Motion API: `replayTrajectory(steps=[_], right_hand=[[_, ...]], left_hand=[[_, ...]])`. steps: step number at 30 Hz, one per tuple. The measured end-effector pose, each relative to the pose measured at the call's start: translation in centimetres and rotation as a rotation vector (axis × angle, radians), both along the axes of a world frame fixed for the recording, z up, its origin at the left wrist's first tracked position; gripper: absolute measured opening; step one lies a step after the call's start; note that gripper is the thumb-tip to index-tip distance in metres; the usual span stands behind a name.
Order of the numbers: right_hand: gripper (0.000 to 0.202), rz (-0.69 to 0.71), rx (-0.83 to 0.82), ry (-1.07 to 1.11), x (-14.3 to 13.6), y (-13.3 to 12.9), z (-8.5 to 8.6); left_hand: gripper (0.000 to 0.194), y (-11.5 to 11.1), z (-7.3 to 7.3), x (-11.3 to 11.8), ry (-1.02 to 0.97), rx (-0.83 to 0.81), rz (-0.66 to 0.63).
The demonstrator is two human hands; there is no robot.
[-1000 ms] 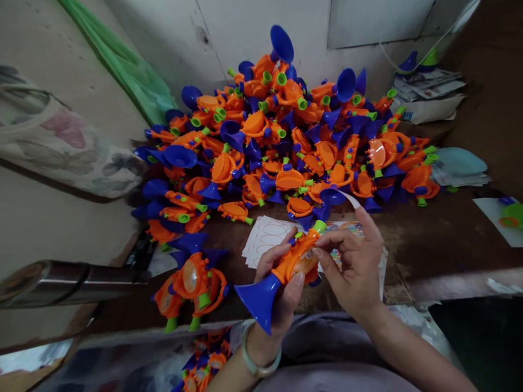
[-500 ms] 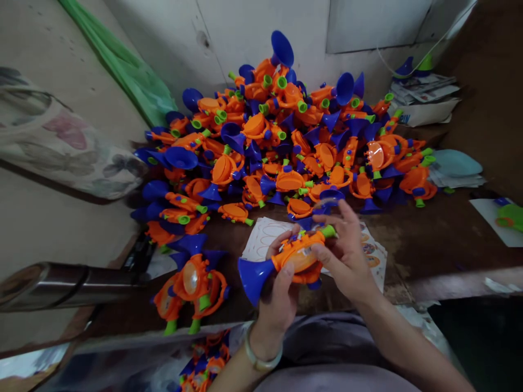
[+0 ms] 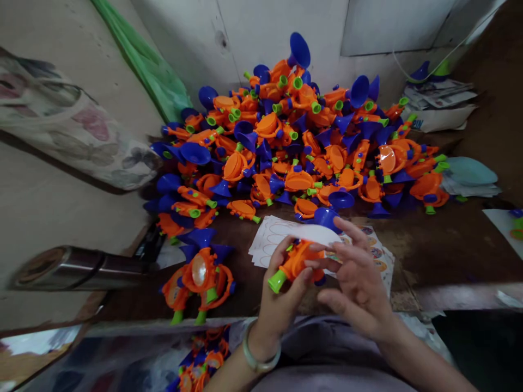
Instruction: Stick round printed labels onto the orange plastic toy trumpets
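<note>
My left hand (image 3: 281, 299) is wrapped round an orange toy trumpet (image 3: 297, 260), its green mouthpiece pointing down and left towards me. Beside it, my right hand (image 3: 359, 288) has its fingers spread, thumb apart, with fingertips at the toy's right side. A pale, round-edged piece (image 3: 314, 233) shows just above the trumpet; whether a hand touches it I cannot tell. Behind the hands lie white sheets with oval outlines (image 3: 263, 239) and sheets with coloured oval stickers (image 3: 379, 253). Several trumpets with shiny oval faces (image 3: 199, 269) stand together to the left.
A large heap of toy trumpets (image 3: 298, 179) fills the back of the brown table (image 3: 441, 245). A steel flask (image 3: 85, 267) lies at the left. Stacked papers (image 3: 441, 103) and a light blue lid-like piece (image 3: 469, 170) are at the right. More trumpets (image 3: 200, 365) are below the table edge.
The held trumpet has been turned round: its blue bell pointed left before, and now the green mouthpiece does. My right fingers have spread. The view has shifted slightly left.
</note>
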State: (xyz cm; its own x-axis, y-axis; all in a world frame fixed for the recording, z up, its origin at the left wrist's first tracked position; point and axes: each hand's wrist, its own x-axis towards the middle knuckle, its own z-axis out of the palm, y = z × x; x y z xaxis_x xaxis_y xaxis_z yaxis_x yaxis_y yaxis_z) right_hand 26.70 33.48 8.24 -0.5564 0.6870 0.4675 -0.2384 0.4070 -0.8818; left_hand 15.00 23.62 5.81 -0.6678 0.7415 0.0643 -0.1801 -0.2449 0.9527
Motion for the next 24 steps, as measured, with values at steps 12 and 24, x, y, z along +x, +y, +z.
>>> replayTrajectory(steps=[12,24], right_hand=[[0.008,0.001,-0.260,-0.086,-1.0,2.1,2.0],[0.005,0.065,-0.387,-0.080,-1.0,2.1,2.1]], left_hand=[[0.063,-0.2,0.9,-0.1,-0.193,0.171,-0.191],[0.061,0.1,1.2,-0.2,-0.151,0.277,-0.247]])
